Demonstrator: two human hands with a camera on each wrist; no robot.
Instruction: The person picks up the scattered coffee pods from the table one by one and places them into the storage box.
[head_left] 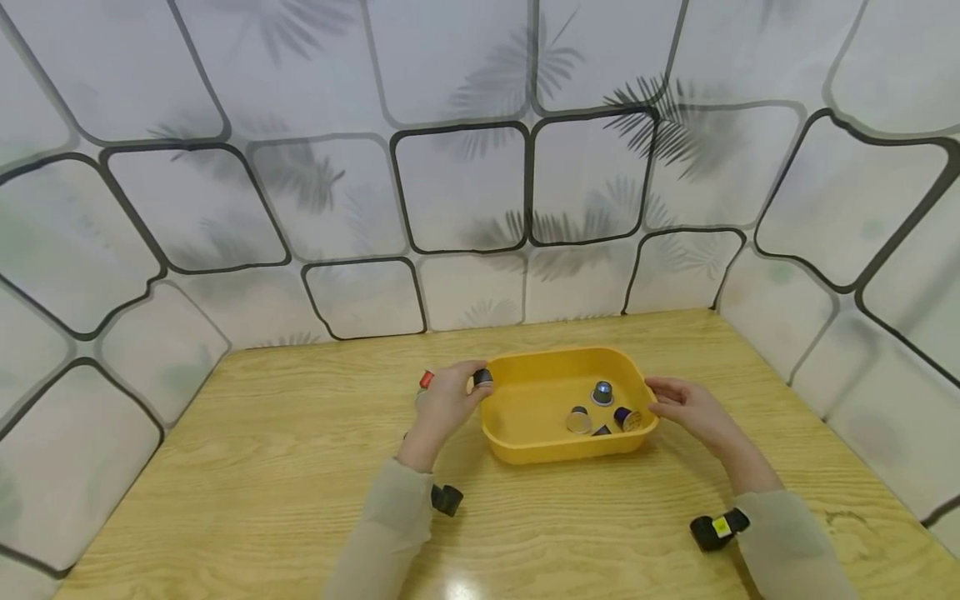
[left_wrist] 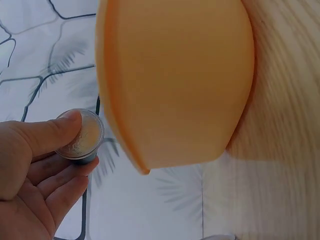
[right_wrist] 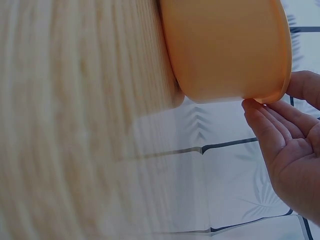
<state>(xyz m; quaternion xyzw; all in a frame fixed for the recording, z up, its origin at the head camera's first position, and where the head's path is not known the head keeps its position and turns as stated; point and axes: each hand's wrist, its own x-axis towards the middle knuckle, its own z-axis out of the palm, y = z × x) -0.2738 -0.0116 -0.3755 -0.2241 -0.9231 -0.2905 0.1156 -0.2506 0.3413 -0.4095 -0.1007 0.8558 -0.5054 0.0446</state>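
Observation:
My left hand (head_left: pixel 444 406) pinches a dark coffee capsule (head_left: pixel 483 377) between thumb and fingers, right at the left rim of a yellow plastic basin (head_left: pixel 532 408). In the left wrist view, the thumb lies across the pale lid of the capsule (left_wrist: pixel 90 135). At the basin's opposite end my right hand (head_left: pixel 693 408) holds the rim, its fingertips on the basin (right_wrist: pixel 230 50) in the right wrist view. Inside the basin lie several capsules toward the right: a blue one (head_left: pixel 602 392), a purple one (head_left: pixel 626 418), and one with its pale lid (head_left: pixel 578 422) showing.
A red capsule (head_left: pixel 426 379) lies on the wooden table (head_left: pixel 285 467) just beyond the left hand, which partly hides other small things there. Patterned white walls (head_left: pixel 465 192) enclose the table at the back and sides.

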